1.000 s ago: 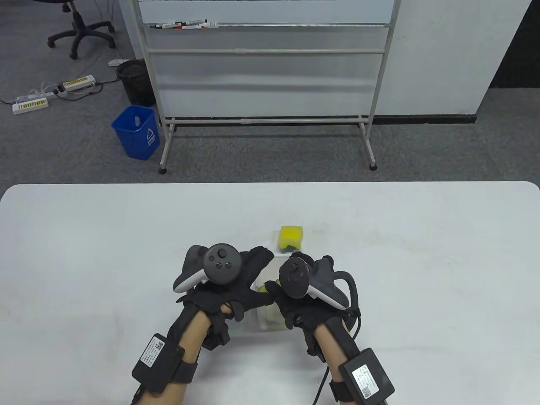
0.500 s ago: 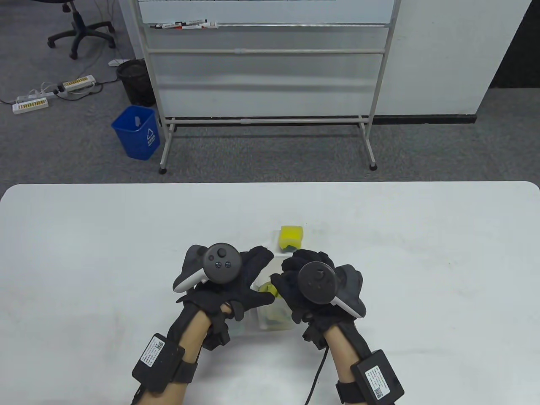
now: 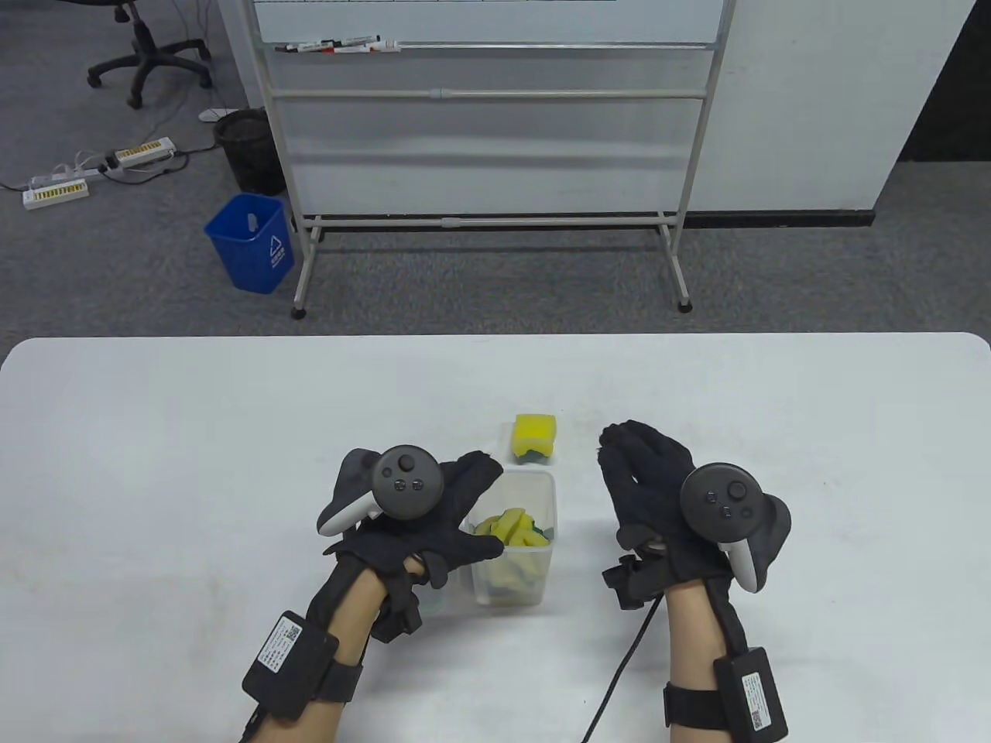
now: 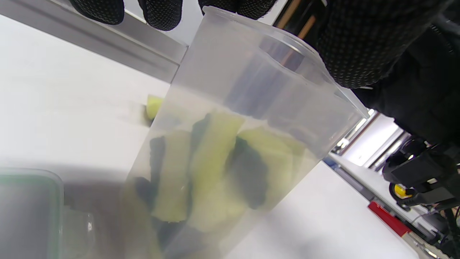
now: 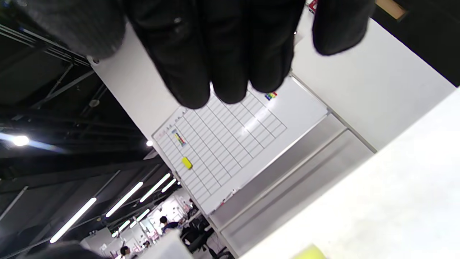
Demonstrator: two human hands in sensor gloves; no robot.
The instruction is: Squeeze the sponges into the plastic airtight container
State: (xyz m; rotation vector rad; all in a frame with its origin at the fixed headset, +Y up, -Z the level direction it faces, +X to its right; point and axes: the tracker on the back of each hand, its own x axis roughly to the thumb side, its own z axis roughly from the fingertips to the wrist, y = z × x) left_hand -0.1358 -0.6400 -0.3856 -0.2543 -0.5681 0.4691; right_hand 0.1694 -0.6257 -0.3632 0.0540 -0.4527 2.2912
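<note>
White tabletop (image 3: 193, 464): right hand (image 3: 658, 495) has pulled out of the container (image 3: 534, 495), grip released and empty; left hand (image 3: 433, 518) still grasps its rim. Sponges (image 3: 515, 534) are packed inside; one sponge (image 3: 535, 438) remains outside.

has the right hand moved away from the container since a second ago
Yes. The right hand has pulled off the container toward the table view's right and now hangs open beside it, apart; the loose sponge stayed put.

Yellow-green sponge (image 3: 535, 437), translucent container (image 3: 542, 495), white table (image 3: 155, 464) (gloves black).
</note>
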